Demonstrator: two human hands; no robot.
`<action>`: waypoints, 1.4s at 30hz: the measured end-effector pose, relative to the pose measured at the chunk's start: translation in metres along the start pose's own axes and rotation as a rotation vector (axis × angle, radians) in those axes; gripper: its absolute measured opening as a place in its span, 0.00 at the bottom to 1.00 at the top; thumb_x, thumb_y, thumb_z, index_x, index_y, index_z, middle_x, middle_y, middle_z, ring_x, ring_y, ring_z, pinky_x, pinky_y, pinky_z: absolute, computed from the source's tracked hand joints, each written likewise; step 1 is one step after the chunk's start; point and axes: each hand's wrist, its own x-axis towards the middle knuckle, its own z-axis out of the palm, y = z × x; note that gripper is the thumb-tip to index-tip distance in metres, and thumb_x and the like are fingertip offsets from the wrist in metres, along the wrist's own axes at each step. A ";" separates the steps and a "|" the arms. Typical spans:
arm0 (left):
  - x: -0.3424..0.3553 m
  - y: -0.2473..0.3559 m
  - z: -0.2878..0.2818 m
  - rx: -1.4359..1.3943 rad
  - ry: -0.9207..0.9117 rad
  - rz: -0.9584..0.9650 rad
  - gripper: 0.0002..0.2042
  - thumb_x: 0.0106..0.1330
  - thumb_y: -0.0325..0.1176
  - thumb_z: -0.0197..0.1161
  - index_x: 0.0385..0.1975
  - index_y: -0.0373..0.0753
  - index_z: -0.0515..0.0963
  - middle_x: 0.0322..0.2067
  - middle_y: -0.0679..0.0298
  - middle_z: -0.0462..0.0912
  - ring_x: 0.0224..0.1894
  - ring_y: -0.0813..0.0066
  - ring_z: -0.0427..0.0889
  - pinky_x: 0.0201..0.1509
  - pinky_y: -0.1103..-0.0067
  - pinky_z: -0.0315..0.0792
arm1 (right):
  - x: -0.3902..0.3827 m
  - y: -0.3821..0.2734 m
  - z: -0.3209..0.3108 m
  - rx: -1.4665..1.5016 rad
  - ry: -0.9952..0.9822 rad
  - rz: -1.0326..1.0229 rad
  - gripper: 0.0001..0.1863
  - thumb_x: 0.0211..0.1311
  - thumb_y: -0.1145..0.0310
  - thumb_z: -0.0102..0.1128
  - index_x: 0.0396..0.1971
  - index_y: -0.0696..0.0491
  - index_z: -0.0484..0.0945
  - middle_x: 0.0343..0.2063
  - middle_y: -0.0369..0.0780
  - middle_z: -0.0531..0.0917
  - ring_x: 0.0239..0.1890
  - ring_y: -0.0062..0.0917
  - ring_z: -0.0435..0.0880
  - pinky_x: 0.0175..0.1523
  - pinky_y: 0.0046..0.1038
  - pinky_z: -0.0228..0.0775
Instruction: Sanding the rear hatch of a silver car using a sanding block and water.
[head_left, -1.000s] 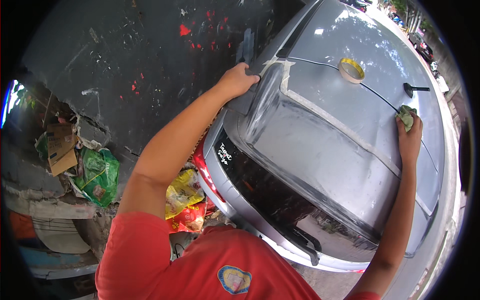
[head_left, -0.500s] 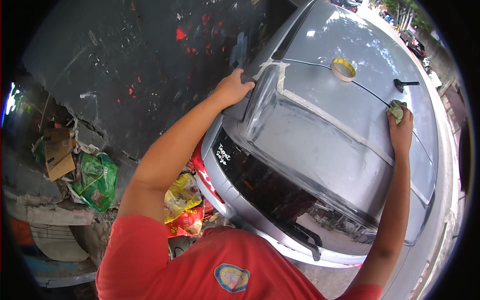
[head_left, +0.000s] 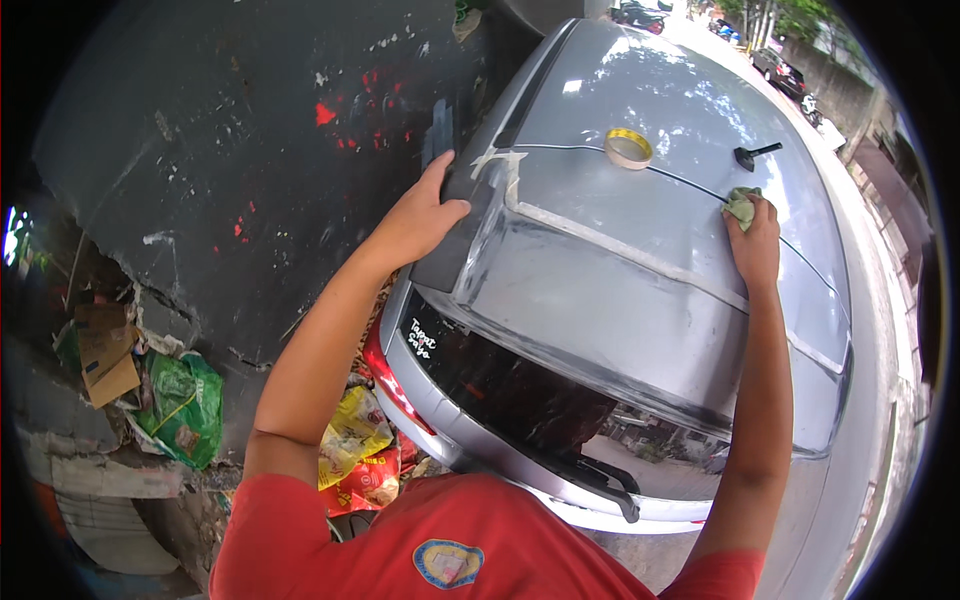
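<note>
A crumpled green cloth (head_left: 742, 207) is bunched in the fingers of my right hand (head_left: 756, 240). It presses on the grey car roof (head_left: 680, 115), right over the dark seam that crosses it. My left hand (head_left: 425, 218) rests at the car's left rear edge, beside a dark panel (head_left: 440, 262), with thumb and forefinger apart; its other fingers are partly hidden. Pale masking tape (head_left: 610, 240) borders a dull, sanded-looking rear section (head_left: 600, 310). A roll of tape (head_left: 628, 149) lies on the roof by the seam, left of the cloth. A short black antenna (head_left: 750, 156) stands just beyond the cloth.
A dark, paint-spotted wall (head_left: 250, 130) runs close along the car's left. Below it lie a green plastic bag (head_left: 185, 405), cardboard (head_left: 105, 355) and yellow and red sacks (head_left: 360, 450). The rear window's wiper (head_left: 610, 485) is nearest me. A street (head_left: 850, 400) lies to the right.
My view has shifted, so the car and both hands appear farther left. My left thumb and forefinger are spread wider. The cloth stays near the same place on the seam.
</note>
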 end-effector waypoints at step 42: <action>0.094 0.073 0.047 -1.139 -0.043 0.031 0.30 0.80 0.34 0.51 0.78 0.34 0.53 0.69 0.54 0.66 0.69 0.61 0.70 0.71 0.59 0.72 | -0.001 -0.009 -0.006 0.001 -0.028 0.064 0.25 0.61 0.61 0.70 0.56 0.53 0.76 0.58 0.50 0.78 0.58 0.50 0.78 0.62 0.43 0.72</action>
